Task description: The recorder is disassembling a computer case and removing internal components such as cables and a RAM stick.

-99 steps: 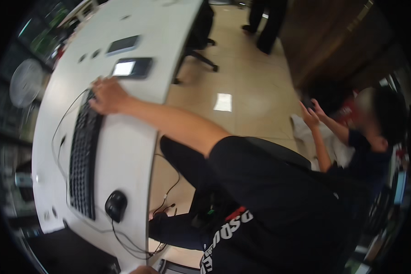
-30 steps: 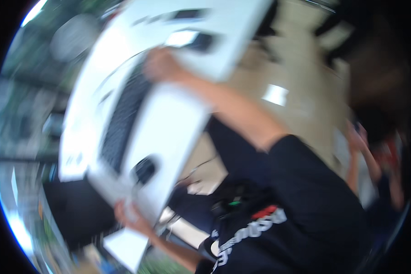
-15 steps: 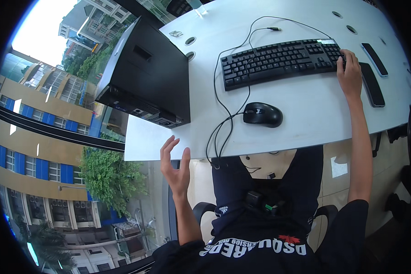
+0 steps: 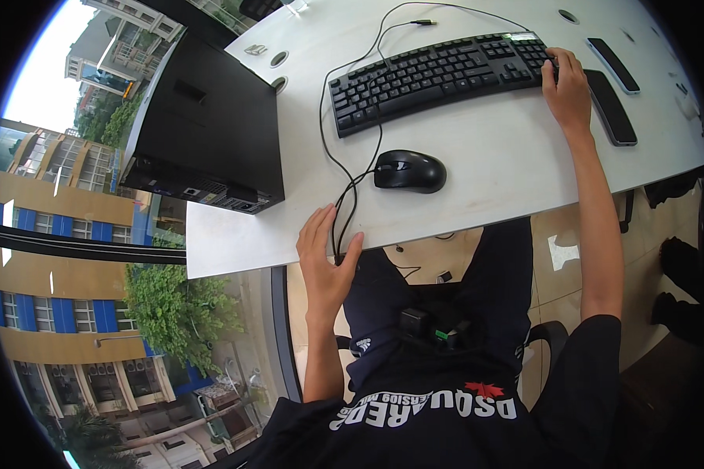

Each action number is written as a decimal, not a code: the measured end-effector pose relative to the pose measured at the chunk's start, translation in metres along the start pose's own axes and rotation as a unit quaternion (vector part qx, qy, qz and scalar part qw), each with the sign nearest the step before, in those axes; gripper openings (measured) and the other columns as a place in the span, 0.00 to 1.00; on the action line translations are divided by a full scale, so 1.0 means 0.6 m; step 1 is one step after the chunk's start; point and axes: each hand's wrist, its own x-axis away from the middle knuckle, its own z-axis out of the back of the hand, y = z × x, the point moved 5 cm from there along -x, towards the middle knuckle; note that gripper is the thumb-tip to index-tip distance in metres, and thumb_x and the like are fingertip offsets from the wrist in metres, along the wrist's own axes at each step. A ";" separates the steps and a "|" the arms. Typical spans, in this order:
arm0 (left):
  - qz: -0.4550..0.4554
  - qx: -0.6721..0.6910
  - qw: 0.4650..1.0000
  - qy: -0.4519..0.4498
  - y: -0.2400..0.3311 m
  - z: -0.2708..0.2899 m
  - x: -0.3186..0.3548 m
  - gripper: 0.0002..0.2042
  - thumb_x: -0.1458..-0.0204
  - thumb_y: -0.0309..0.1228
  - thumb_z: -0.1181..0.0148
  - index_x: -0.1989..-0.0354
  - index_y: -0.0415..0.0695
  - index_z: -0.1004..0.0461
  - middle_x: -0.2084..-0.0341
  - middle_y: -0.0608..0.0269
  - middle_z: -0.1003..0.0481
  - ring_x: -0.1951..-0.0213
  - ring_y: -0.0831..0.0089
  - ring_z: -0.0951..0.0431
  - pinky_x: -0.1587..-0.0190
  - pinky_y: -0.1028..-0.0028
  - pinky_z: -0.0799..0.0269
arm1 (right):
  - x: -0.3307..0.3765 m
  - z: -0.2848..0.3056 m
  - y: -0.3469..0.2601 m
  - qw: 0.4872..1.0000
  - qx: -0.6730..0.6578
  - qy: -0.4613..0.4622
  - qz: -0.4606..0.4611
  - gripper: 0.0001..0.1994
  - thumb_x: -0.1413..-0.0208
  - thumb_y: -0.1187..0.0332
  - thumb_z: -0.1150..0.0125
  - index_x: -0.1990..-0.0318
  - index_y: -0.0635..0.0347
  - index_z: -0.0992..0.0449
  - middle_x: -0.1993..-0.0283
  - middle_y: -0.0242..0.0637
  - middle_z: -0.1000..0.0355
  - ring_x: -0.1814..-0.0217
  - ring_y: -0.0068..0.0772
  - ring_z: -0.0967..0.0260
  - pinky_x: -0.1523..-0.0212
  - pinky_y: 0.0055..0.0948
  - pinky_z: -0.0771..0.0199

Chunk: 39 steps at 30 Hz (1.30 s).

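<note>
My right hand (image 4: 569,92) is closed around the right end of a black keyboard (image 4: 438,82), which lies slightly slanted on the white desk (image 4: 461,187). My left hand (image 4: 328,256) is at the desk's front edge with thumb and fingers apart, beside the black cables (image 4: 355,181). Whether it touches them I cannot tell. A black mouse (image 4: 411,171) rests between the keyboard and the front edge. Its cable runs left into the loops near my left hand. One cable plug (image 4: 424,23) lies beyond the keyboard.
A black computer tower (image 4: 203,125) stands at the desk's left side by the window. Two dark phone-like slabs (image 4: 613,108) lie right of the keyboard. Round cable holes (image 4: 279,59) pierce the desktop. A chair armrest (image 4: 551,336) is beside my leg.
My left hand has moved right and onto the desk's edge, close to the cables. The right hand stays at the keyboard's end. The whole view has shifted, so desk items appear further left and higher.
</note>
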 end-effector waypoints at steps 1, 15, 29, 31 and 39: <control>-0.002 0.006 1.000 0.004 0.005 -0.002 0.000 0.24 0.47 0.30 0.29 0.41 0.40 0.24 0.41 0.53 0.24 0.37 0.55 0.28 0.33 0.61 0.36 | 0.000 0.001 0.002 1.000 0.001 -0.001 -0.002 0.13 0.35 0.65 0.47 0.50 0.62 0.24 0.48 0.42 0.23 0.44 0.48 0.26 0.42 0.43 0.26; -0.021 0.067 0.997 0.018 0.034 -0.037 -0.010 0.14 0.43 0.20 0.37 0.49 0.41 0.17 0.50 0.60 0.17 0.41 0.59 0.24 0.36 0.64 0.34 | 0.000 0.014 -0.016 1.000 -0.011 0.020 0.017 0.11 0.39 0.69 0.43 0.52 0.62 0.24 0.51 0.42 0.23 0.48 0.48 0.26 0.46 0.44 0.26; 0.043 0.019 0.978 0.204 -0.053 0.093 -0.017 0.23 0.44 0.25 0.33 0.39 0.36 0.28 0.39 0.47 0.28 0.36 0.53 0.29 0.34 0.58 0.36 | 0.018 0.028 -0.149 0.957 -0.144 -0.087 0.237 0.04 0.51 0.74 0.34 0.69 0.60 0.24 0.67 0.37 0.26 0.62 0.39 0.27 0.57 0.36 0.29; 0.085 0.041 0.952 0.292 -0.080 0.113 -0.024 0.28 0.44 0.29 0.31 0.35 0.34 0.33 0.36 0.47 0.32 0.33 0.55 0.33 0.33 0.58 0.38 | 0.019 0.042 -0.149 0.955 -0.143 -0.084 0.247 0.05 0.52 0.74 0.33 0.71 0.61 0.25 0.70 0.37 0.28 0.66 0.38 0.29 0.62 0.35 0.30; 0.122 0.053 0.934 0.333 -0.159 0.134 -0.097 0.55 0.52 0.44 0.21 0.26 0.27 0.54 0.28 0.39 0.48 0.25 0.53 0.48 0.25 0.57 0.53 | 0.020 0.027 -0.161 0.952 -0.173 -0.112 0.226 0.03 0.51 0.74 0.34 0.70 0.62 0.22 0.75 0.36 0.30 0.71 0.38 0.30 0.67 0.35 0.29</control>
